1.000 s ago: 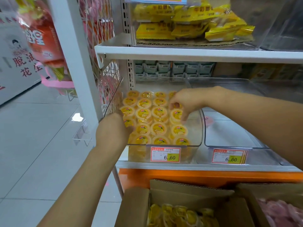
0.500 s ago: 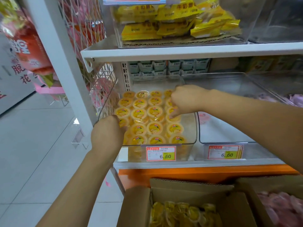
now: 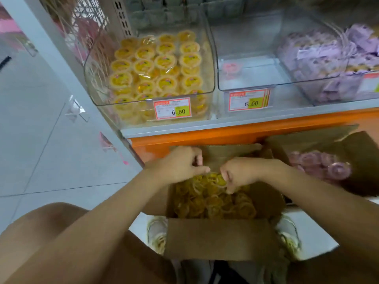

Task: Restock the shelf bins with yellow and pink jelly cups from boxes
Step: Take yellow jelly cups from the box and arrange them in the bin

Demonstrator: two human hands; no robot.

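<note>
Both hands have dropped from the bin (image 3: 131, 103) into the box (image 3: 217, 238) below it, palms down: right hand (image 3: 242, 171), grip curled round yellow jelly cups (image 3: 215, 199); left hand (image 3: 178, 165), fingers curled, grip's hold cannot be told

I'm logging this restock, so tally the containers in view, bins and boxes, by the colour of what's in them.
Yellow: 2, the yellow bin and the yellow box
Pink: 2, the pink bin, nearly empty, and the pink box
Purple: 1, the purple bin
Total: 5
</note>
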